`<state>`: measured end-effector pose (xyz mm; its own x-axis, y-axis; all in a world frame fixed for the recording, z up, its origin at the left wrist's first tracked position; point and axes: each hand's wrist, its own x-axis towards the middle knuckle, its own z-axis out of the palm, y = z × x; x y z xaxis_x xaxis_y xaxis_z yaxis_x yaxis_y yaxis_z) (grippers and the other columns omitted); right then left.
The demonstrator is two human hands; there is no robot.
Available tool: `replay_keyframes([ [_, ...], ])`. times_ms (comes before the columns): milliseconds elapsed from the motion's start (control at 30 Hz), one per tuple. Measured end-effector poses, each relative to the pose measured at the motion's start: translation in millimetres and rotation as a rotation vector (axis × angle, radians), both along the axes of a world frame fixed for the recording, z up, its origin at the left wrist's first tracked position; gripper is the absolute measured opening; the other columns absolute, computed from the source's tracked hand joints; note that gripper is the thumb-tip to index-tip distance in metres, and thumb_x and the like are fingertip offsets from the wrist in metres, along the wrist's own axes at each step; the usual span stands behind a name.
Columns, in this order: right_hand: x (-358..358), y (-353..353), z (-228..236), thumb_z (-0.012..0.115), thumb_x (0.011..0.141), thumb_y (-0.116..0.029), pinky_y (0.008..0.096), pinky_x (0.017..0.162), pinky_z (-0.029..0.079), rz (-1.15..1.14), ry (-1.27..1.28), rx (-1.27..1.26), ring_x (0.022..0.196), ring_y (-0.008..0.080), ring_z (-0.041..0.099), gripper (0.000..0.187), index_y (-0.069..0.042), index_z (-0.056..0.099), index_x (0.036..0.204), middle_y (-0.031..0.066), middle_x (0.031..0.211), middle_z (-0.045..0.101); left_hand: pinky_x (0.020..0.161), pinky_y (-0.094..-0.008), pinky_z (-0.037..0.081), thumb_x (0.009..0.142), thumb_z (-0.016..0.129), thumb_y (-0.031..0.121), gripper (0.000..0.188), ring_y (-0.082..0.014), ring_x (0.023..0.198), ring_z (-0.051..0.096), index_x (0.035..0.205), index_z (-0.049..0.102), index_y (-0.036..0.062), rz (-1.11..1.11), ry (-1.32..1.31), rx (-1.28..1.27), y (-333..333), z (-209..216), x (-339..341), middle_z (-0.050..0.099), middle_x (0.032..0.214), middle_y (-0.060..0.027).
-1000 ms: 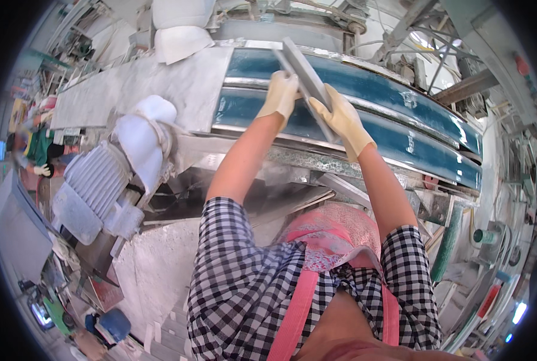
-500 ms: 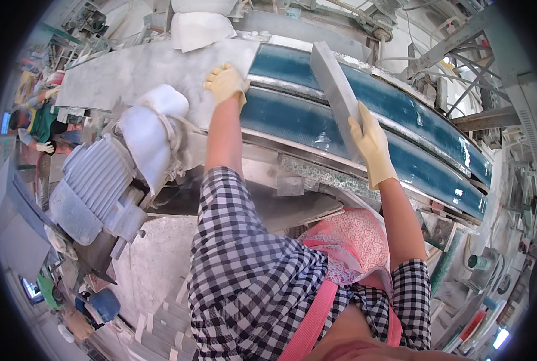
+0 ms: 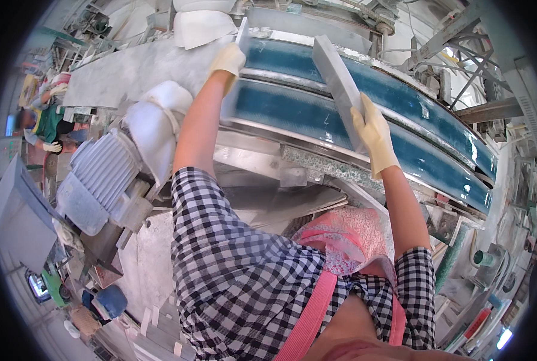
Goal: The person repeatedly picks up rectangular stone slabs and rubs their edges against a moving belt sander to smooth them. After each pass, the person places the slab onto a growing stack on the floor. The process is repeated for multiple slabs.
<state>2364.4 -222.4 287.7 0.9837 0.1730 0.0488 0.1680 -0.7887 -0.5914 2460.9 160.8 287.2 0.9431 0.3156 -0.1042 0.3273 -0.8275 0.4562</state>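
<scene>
Two wet blue conveyor belts (image 3: pixel 286 108) run side by side across the bench before me. My right hand (image 3: pixel 376 135), in a cream glove, grips the near part of a long grey slab strip (image 3: pixel 339 87) standing on edge across both belts. At the belts' left end, my gloved left hand (image 3: pixel 227 62) is closed around a second thin pale slab strip (image 3: pixel 242 31). This one also stands on edge across the belts, and the glove and wrist hide its middle. A whitish flat table surface (image 3: pixel 142 72) adjoins the belts on the left.
A dusty ribbed motor (image 3: pixel 100 180) and a white cover (image 3: pixel 151 129) stand left of my left arm. A metal frame (image 3: pixel 461 36) rises at the far right. Another person (image 3: pixel 52 123) is at far left. Several strips (image 3: pixel 154 337) lie low at the left.
My left hand has gone from lying on the whitish surface to gripping a strip upright at the belts' left end. My right hand still holds its strip in nearly the same place.
</scene>
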Motion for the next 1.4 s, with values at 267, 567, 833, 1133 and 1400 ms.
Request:
replay_keyframes([
  [267,6.1,-6.7,-3.7,0.058,0.092,-0.049,0.0436,0.103,0.043,0.033,0.008,0.027,0.123,0.0406,0.055,0.071,0.0,0.046,0.141,0.0283,0.131,0.057,0.068,-0.0396,0.054,0.083,0.052,0.019,0.035,-0.0282,0.08,0.069,0.097,0.064,-0.0109,-0.007,-0.224,-0.947,-164.8,-1.2,-69.6,0.069,0.092,-0.0206],
  [567,0.1,2.3,24.4,0.066,0.084,-0.049,0.0453,0.097,0.048,-0.036,0.174,-0.209,0.116,0.0387,0.06,0.078,-0.007,0.04,0.144,0.0232,0.129,0.06,0.097,-0.0383,0.049,0.095,0.047,0.023,0.038,-0.0281,0.106,0.065,0.114,0.065,-0.0038,-0.211,-0.154,-0.838,-182.7,14.4,-79.1,0.069,0.109,-0.0184],
  [833,8.4,20.2,40.2,0.065,0.085,-0.039,0.0475,0.09,0.052,-0.114,0.337,-0.448,0.106,0.0392,0.065,0.055,-0.005,0.048,0.124,0.024,0.114,0.067,0.087,-0.05,0.051,0.09,0.056,0.028,0.026,-0.0378,0.104,0.063,0.1,0.066,0.0066,0.074,-0.28,-0.004,-55.0,-40.9,-47.5,0.067,0.108,-0.0181],
  [1133,8.1,19.7,34.3,0.063,0.086,-0.044,0.0483,0.086,0.052,-0.137,0.277,-0.486,0.098,0.0417,0.067,0.054,-0.004,0.05,0.119,0.0252,0.107,0.068,0.096,-0.0453,0.041,0.081,0.069,0.032,0.036,-0.0319,0.113,0.054,0.108,0.065,0.0081,0.253,-0.175,0.517,14.8,-44.5,-36.1,0.062,0.116,-0.011],
  [1400,3.2,2.0,6.3,0.059,0.088,-0.051,0.0488,0.088,0.051,-0.071,-0.014,-0.35,0.108,0.0419,0.062,0.075,-0.007,0.039,0.145,0.0262,0.126,0.059,0.096,-0.0587,0.037,0.07,0.079,0.037,0.061,-0.0387,0.118,0.053,0.121,0.062,0.0077,0.412,-0.024,0.56,22.6,-49.5,-18.4,0.058,0.126,-0.0176],
])
